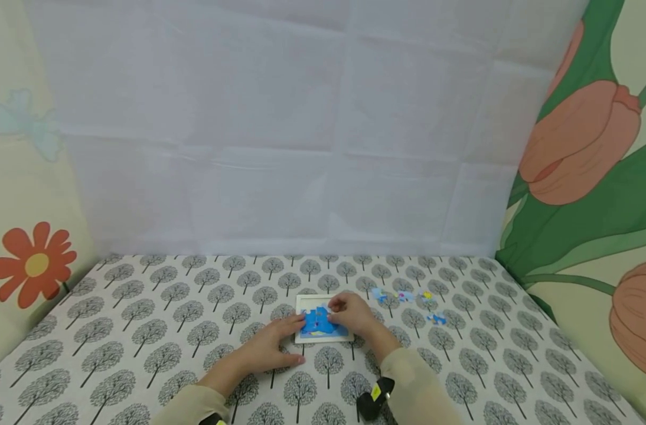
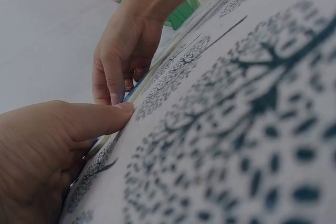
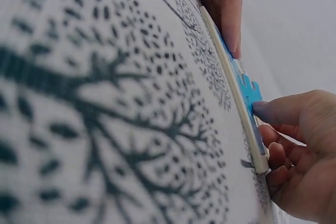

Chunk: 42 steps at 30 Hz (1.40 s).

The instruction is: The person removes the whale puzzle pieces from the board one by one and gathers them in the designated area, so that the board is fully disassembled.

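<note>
Right wrist view: blue puzzle piece (image 3: 251, 93) pinched in right hand (image 3: 304, 140), left hand (image 3: 226, 9) straight-fingered opposite.

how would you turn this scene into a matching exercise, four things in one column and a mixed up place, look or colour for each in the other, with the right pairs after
Column one
1. left hand
2. frame
3. loose puzzle pieces
4. tablecloth

Column two
A. lying to the right of the frame
B. printed with dark trees
C. at the frame's left edge
D. white and rectangular

Right pairs: 1-C, 2-D, 3-A, 4-B
</note>
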Each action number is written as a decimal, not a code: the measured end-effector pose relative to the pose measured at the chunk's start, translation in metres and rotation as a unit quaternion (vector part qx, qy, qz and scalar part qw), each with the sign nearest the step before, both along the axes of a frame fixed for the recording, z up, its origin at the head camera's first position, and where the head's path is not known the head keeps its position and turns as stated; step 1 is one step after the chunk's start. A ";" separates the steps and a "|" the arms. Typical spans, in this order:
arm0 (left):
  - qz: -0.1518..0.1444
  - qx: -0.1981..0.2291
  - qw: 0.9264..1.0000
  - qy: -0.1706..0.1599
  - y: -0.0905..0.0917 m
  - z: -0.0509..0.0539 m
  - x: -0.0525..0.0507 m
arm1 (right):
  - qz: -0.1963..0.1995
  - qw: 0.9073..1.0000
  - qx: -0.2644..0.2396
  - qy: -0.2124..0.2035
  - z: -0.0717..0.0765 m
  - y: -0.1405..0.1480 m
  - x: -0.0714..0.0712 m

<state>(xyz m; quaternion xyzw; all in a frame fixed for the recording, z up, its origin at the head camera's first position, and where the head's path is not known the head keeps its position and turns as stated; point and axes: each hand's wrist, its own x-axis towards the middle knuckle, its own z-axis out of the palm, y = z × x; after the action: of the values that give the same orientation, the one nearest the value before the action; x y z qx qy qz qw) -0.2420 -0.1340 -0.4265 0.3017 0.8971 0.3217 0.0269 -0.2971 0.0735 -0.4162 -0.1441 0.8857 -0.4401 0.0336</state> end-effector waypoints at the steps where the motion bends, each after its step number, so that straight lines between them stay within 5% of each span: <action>1: 0.001 -0.001 1.000 0.000 0.000 0.000 0.000 | 0.002 1.000 -0.005 0.001 0.000 0.000 0.000; 17: 0.001 -0.003 1.000 -0.005 0.000 0.000 0.000 | -0.024 0.995 -0.096 -0.026 -0.006 0.000 -0.006; 27: -0.001 0.003 1.000 -0.013 0.000 0.001 0.001 | -0.007 0.990 -0.133 -0.037 -0.005 0.001 -0.003; 42: 0.003 0.000 1.000 -0.010 0.001 0.001 0.002 | 0.002 0.993 -0.116 -0.037 -0.006 0.002 -0.004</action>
<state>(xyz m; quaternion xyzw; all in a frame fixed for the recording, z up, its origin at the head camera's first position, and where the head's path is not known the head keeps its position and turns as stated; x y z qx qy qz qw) -0.2399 -0.1332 -0.4251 0.2955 0.8976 0.3252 0.0349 -0.3013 0.0757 -0.4220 -0.1328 0.8264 -0.5450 0.0500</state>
